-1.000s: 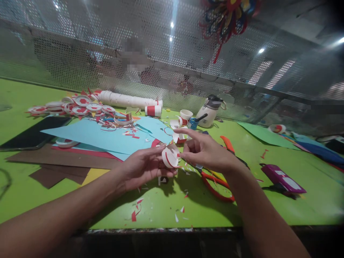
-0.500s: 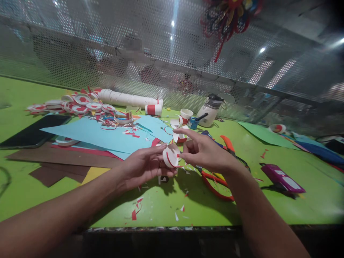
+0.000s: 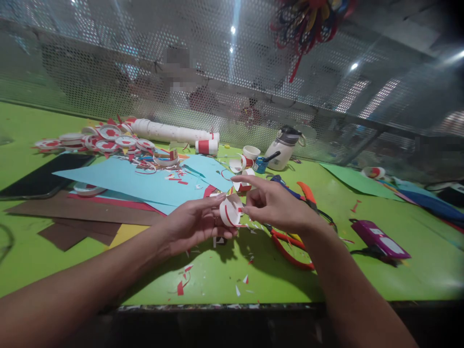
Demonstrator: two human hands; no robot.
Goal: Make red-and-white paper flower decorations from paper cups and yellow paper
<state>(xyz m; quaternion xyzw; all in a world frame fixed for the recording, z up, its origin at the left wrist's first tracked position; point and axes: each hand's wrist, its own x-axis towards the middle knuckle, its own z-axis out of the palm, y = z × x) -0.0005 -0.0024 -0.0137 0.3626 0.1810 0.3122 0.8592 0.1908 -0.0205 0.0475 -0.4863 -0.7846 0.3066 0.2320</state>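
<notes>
Both hands meet over the green table (image 3: 362, 275) around a small white paper cup piece with a red stripe (image 3: 229, 212). My left hand (image 3: 194, 223) holds it from the left, fingers curled around its back. From the right, my right hand (image 3: 275, 205) pinches its rim between thumb and fingers, with the index finger stretched out above. Red-handled scissors (image 3: 290, 246) lie on the table just under my right wrist. Small red and white paper scraps (image 3: 184, 282) are scattered below the hands.
Light blue, red, brown and yellow paper sheets (image 3: 137, 181) lie at left, with a black phone (image 3: 39, 176). Behind are several red-and-white paper discs (image 3: 105, 140), a stack of white cups (image 3: 170, 133), a white bottle (image 3: 282, 150), orange-handled pliers (image 3: 308, 193) and a purple object (image 3: 379, 239). Perforated metal mesh (image 3: 108, 77) closes the back.
Almost nothing: both hands and the paper cup piece have stayed in place, with the view shifting slightly upward.
</notes>
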